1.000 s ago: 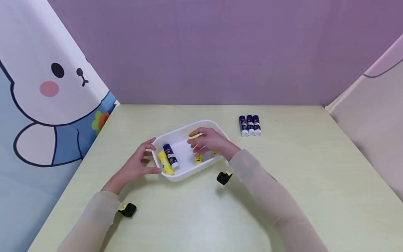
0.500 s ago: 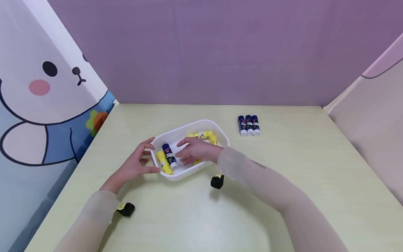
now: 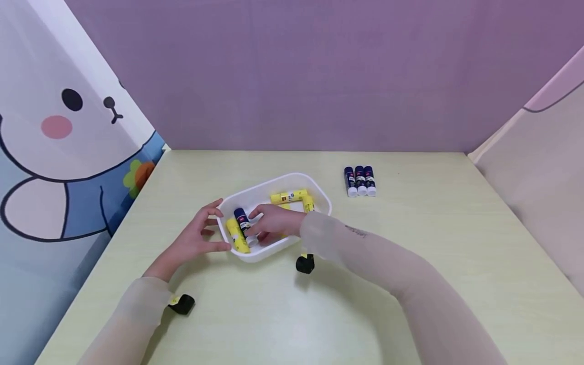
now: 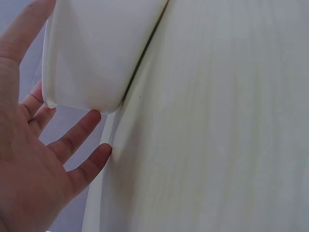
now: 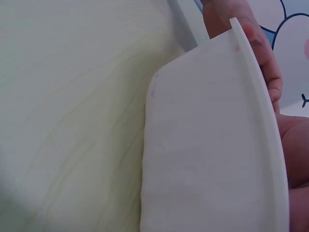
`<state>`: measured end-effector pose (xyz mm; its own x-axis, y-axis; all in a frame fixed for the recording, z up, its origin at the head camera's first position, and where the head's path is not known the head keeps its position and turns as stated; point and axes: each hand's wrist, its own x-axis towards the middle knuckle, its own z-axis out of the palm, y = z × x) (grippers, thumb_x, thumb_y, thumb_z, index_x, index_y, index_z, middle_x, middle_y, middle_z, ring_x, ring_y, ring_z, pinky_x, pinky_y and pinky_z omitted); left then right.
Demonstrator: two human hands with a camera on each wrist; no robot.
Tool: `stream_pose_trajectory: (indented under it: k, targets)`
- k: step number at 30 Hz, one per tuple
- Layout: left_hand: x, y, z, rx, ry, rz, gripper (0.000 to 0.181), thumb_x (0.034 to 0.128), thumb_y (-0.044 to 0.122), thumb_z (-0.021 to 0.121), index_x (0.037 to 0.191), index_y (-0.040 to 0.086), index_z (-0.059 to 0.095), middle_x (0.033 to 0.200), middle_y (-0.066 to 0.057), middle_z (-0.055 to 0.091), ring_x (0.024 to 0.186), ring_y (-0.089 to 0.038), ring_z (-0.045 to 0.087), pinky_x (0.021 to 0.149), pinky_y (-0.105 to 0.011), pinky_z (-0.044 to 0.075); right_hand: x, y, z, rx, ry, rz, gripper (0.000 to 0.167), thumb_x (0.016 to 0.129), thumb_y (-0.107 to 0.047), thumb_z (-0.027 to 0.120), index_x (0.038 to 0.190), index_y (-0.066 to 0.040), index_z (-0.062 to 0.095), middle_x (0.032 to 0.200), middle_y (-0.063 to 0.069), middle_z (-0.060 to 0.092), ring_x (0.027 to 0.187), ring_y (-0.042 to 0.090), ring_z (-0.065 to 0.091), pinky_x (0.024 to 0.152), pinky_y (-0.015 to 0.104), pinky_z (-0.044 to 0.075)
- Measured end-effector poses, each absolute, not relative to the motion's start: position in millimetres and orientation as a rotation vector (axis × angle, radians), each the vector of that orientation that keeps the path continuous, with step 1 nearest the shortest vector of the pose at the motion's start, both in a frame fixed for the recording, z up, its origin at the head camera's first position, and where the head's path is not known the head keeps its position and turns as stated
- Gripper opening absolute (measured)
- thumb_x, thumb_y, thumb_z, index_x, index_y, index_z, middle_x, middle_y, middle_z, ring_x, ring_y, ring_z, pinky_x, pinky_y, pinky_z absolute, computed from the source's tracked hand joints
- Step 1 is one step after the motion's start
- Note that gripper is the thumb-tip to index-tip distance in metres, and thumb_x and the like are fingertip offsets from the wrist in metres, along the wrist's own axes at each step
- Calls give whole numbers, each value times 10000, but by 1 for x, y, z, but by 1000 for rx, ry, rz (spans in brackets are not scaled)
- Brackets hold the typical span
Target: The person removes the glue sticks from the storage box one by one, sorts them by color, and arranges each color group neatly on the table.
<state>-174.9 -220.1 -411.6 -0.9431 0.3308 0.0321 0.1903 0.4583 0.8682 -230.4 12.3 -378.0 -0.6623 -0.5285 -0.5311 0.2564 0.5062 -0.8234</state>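
Right hand down in a white tray, left hand bracketing its end

The white tray [image 3: 250,257] rests at a slant on the tabletop [image 3: 255,324]. The left hand [image 3: 193,234] grasps its left end, thumb at the near corner and fingers bent at the far corner; the left wrist view shows those fingers spread apart. The right hand [image 3: 276,222] reaches inside, its fingertips over a dark blue tube [image 3: 242,216] with a white end; whether they grip it, I cannot tell. That tube lies in the left part of the tray, alongside a yellow tube [image 3: 238,236] by the end wall. A second yellow tube [image 3: 289,196] lies along the far wall, and a third yellow tube [image 3: 308,204] sits just beside it at the right end. More yellow shows by the right hand, mostly hidden. Beyond the tray, to the right, three dark blue tubes [image 3: 360,181] lie side by side on the tabletop. A purple backdrop [image 3: 292,76] rises behind
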Motion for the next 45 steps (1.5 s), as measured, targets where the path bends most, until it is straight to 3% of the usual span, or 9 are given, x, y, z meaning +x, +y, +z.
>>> stream_pose_trajectory:
  k: [16,32,37,45]
  targets:
    - [-175,-220,-411,461,2564,1500,669,796,97,846,1266,24,374,1643,-132,158,1257,-451,476,979,-589,407,-233,4,-375,-198,1965,-1236,645,835,5,764,1389,-44,438,1063,118,637,796,253,682,718,309,569]
    - [-175,-219,-413,454,2576,1488,659,802,114,844,1262,50,377,1640,-139,162,1254,-443,476,967,-557,414,-235,8,-378,-217,1882,-1252,702,797,25,790,1377,-61,402,1018,154,661,807,286,688,732,341,577]
    - [-175,-218,-414,459,2566,1501,662,797,100,845,1263,41,379,1642,-137,160,1256,-449,477,967,-569,412,-239,12,-377,-242,1871,-1253,798,777,49,790,1445,-133,392,1085,148,631,799,276,675,730,356,581]
    - [-178,-216,-417,470,2582,1500,679,788,107,853,1268,43,377,1638,-129,173,1240,-431,485,957,-536,418,-252,32,-369,-305,1922,-1300,758,795,72,757,1445,-172,453,1113,158,634,816,246,637,782,403,578]
